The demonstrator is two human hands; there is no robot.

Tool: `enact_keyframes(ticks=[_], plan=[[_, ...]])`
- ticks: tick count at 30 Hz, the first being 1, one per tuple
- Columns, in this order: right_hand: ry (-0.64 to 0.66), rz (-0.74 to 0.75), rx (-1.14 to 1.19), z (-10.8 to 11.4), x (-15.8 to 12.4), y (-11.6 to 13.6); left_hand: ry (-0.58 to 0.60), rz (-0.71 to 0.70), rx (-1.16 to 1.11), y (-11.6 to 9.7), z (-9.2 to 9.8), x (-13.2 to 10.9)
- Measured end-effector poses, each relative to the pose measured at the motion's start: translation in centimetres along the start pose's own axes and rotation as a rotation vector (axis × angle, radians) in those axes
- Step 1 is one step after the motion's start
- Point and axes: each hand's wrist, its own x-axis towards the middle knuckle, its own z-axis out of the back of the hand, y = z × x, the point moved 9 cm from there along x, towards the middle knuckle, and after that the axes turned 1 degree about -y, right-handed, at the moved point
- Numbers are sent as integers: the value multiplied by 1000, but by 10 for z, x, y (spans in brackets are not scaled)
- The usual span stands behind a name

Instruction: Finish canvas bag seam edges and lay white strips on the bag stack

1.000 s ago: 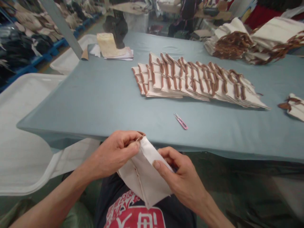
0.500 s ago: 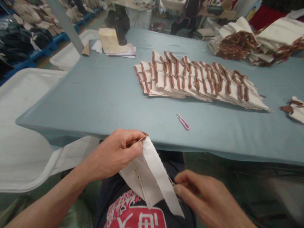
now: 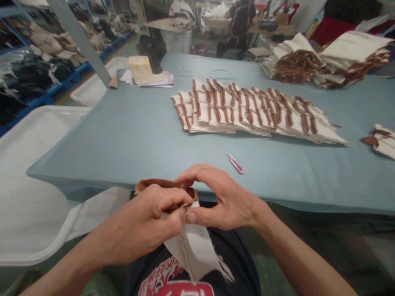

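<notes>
A white fabric piece with brown trim (image 3: 197, 246) hangs over my lap at the table's front edge. My left hand (image 3: 151, 222) is closed on its upper end, thumb on top. My right hand (image 3: 219, 197) pinches the same end from the other side, its thumb touching the white cloth and its fingers behind the brown trim. A brown strip (image 3: 157, 183) loops up behind my left hand. Pink-handled thread snips (image 3: 235, 163) lie on the table just beyond my right hand.
On the blue-covered table (image 3: 123, 139) lies an overlapping row of white pieces with brown edging (image 3: 247, 109). Larger stacks (image 3: 296, 61) stand at the back right. A yellowish block (image 3: 143, 68) rests on papers at the back left. White plastic tubs (image 3: 27, 197) stand at left.
My right hand has moved up and left from the fabric's lower edge to its upper end, beside my left hand. The brown strip now shows above my left hand.
</notes>
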Motion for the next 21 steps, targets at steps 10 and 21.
enact_keyframes(ticks=[10, 21], plan=[[138, -96, -161, -8, -5, -12, -58, 60, 53, 17, 2, 1], [98, -277, 303, -26, -13, -30, -213, -20, 49, 14, 3, 0]])
